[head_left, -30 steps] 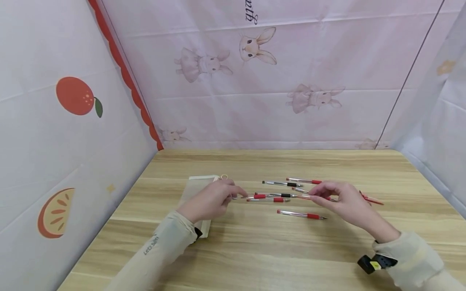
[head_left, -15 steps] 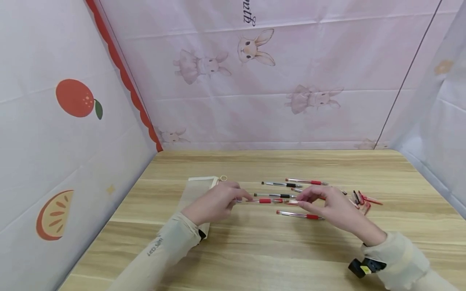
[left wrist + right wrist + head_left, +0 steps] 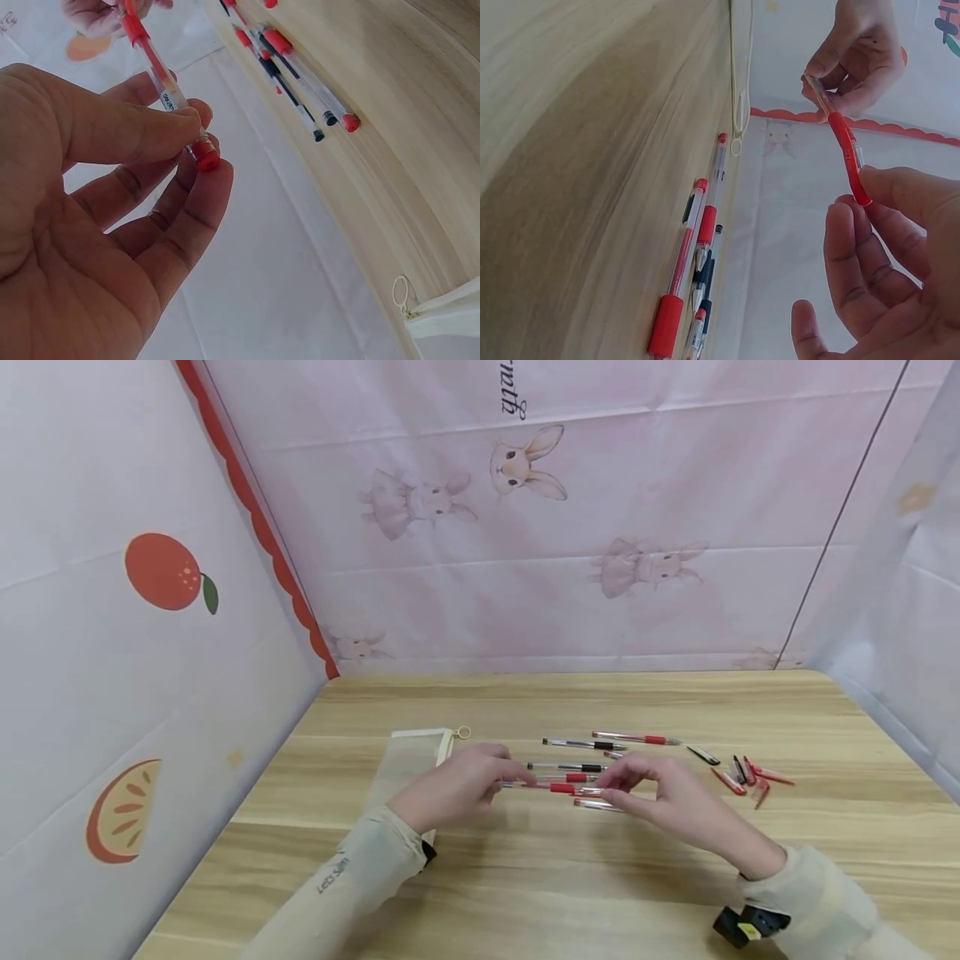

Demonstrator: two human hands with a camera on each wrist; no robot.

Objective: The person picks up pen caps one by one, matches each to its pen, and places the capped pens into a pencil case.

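Observation:
My left hand pinches a red gel pen near its red end plug, between thumb and fingers. The pen is held up over the table, its red grip pointing toward my right hand. In the right wrist view, that hand pinches a red pen cap with a clip, lined up with the pen's tip end right against the red grip. Below and behind the hands lie several uncapped pens, among them a black gel pen and another red gel pen partly hidden by my right fingers.
Several loose caps lie on the wooden table to the right, including a black cap and a red cap. A pale zip pouch lies partly under my left forearm. Printed cloth walls stand around the table.
My right hand has moved left and closer, bringing the cap to the pen's tip. My left hand has shifted slightly right with the pen. More loose caps now show at the right.

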